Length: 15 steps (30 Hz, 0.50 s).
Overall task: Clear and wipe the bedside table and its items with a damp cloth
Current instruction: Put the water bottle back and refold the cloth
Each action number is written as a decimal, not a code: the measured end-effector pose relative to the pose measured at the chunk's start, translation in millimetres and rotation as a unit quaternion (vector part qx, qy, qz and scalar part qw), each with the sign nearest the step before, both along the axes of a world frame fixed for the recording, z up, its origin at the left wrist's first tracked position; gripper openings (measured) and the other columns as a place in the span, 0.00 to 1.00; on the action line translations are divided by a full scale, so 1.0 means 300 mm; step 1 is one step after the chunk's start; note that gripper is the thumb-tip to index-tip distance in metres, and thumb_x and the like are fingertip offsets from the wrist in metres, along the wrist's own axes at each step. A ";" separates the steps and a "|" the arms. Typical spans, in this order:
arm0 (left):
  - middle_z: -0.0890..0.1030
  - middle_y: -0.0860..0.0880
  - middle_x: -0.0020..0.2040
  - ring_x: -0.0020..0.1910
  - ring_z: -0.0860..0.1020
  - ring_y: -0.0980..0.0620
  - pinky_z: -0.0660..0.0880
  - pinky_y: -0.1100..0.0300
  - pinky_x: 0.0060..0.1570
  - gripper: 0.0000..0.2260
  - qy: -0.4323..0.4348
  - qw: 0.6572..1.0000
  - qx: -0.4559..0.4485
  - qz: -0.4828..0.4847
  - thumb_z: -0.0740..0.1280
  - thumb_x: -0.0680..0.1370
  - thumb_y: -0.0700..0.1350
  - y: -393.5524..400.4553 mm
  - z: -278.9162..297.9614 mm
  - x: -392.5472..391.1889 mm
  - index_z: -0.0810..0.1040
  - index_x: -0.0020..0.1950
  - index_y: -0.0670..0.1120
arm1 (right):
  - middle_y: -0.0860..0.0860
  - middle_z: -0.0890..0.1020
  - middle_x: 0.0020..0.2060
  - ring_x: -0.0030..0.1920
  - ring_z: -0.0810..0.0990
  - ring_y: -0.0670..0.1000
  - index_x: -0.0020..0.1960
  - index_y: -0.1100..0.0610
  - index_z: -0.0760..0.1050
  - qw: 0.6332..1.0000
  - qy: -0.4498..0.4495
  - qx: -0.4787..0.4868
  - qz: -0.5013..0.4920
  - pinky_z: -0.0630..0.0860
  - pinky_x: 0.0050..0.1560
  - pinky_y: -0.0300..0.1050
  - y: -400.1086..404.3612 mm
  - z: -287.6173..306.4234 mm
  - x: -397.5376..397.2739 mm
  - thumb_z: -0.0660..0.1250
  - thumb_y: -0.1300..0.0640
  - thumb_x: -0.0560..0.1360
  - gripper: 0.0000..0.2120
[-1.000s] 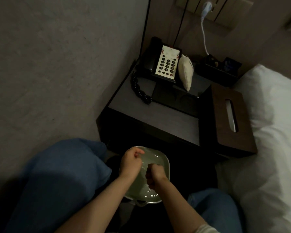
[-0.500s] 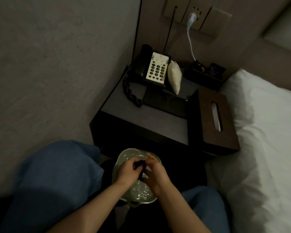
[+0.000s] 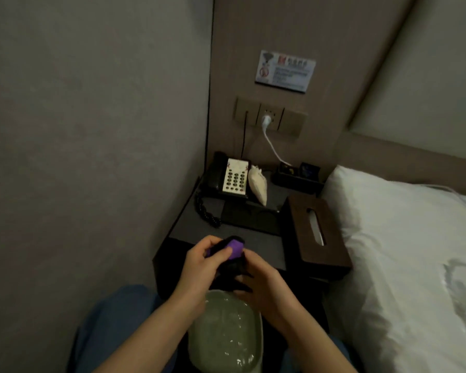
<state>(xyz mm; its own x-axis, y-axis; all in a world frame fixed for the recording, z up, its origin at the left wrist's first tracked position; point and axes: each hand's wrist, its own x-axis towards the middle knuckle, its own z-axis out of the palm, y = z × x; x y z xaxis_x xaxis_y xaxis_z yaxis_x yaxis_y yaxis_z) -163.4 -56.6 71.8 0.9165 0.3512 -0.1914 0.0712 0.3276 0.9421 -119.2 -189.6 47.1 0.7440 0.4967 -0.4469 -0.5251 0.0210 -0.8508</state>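
The purple cloth (image 3: pixel 233 249), which half a second earlier had been bunched low over the basin (image 3: pixel 221 332) of water, had been lifted clear and was held at lower centre of the frame, just in front of the bedside surface (image 3: pixel 189 227). The left hand (image 3: pixel 199 261) gripped its upper end with curled fingers, and the right hand (image 3: pixel 264 281) was closed around the dark lower part hanging from it. Judging by that, the wetting and wringing looked done and the wiping had not yet begun, since everything on the surface sat uncleared. Counted there: one telephone (image 3: pixel 228 179) with its coiled cord (image 3: pixel 206 211) at the back left, one small pale pouch (image 3: pixel 258 185) leaning beside it, one flat black tray (image 3: pixel 249 218) in front of them, one dark organiser box (image 3: pixel 296 177) at the back right, and one wooden tissue box (image 3: pixel 316 231) along the right edge next to the bed pillow (image 3: pixel 404 238). One white charger (image 3: pixel 267 121) was plugged into the wall socket in the upper centre, its cable running down toward the organiser. One basin sat between the person's knees.
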 end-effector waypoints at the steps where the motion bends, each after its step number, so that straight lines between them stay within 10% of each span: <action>1: 0.80 0.42 0.39 0.41 0.78 0.47 0.75 0.55 0.44 0.02 -0.016 1.000 0.004 -0.005 0.68 0.75 0.33 -0.009 0.043 -0.002 0.78 0.43 0.39 | 0.47 0.84 0.53 0.52 0.83 0.47 0.55 0.40 0.81 0.999 -0.033 0.002 0.018 0.74 0.49 0.46 -0.010 0.047 -0.005 0.73 0.41 0.65 0.19; 9: 0.82 0.51 0.36 0.38 0.78 0.56 0.74 0.61 0.43 0.07 -0.173 0.936 0.306 -0.021 0.73 0.71 0.35 0.041 0.353 0.048 0.82 0.40 0.46 | 0.50 0.86 0.46 0.44 0.85 0.48 0.53 0.49 0.81 0.983 -0.168 -0.008 -0.070 0.77 0.42 0.44 -0.067 0.285 -0.030 0.72 0.57 0.73 0.09; 15: 0.84 0.48 0.41 0.39 0.80 0.53 0.75 0.57 0.42 0.04 -0.140 0.885 0.443 -0.006 0.74 0.71 0.40 0.084 0.412 0.103 0.85 0.45 0.46 | 0.45 0.81 0.56 0.59 0.78 0.48 0.58 0.40 0.75 0.988 -0.141 -0.046 -0.038 0.75 0.57 0.53 -0.118 0.300 -0.075 0.74 0.47 0.60 0.26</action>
<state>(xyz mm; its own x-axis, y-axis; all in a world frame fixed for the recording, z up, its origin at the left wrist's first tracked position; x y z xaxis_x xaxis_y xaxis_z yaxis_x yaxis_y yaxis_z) -132.6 -31.4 195.5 0.8891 0.2390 0.3904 -0.2082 -0.5484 0.8099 -141.5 -225.0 137.1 0.8792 0.4017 -0.2563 -0.2661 -0.0324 -0.9634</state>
